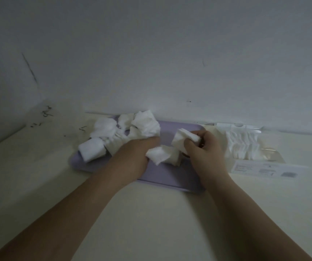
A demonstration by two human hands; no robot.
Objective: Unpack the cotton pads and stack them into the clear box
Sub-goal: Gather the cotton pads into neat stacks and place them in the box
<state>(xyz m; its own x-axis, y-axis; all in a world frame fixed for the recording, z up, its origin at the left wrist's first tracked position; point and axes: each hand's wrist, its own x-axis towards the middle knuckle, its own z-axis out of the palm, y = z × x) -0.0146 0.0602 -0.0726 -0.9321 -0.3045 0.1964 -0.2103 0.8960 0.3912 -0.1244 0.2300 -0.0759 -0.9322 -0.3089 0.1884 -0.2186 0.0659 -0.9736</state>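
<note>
Several loose white cotton pads (125, 132) lie piled on the back left of a lilac tray (170, 174). My left hand (134, 155) grips a bunch of pads (162, 154) at the tray's middle. Just to its right, my right hand (206, 146) pinches a small stack of pads (184, 139) lifted above the tray. The clear box (243, 140) stands to the right of the tray, against the wall, with white pads inside it.
A clear plastic wrapper with a printed label (264, 169) lies flat on the cream tabletop, in front of the box. The white wall runs close behind the tray. Dark scribbles (45, 113) mark the table's back left corner.
</note>
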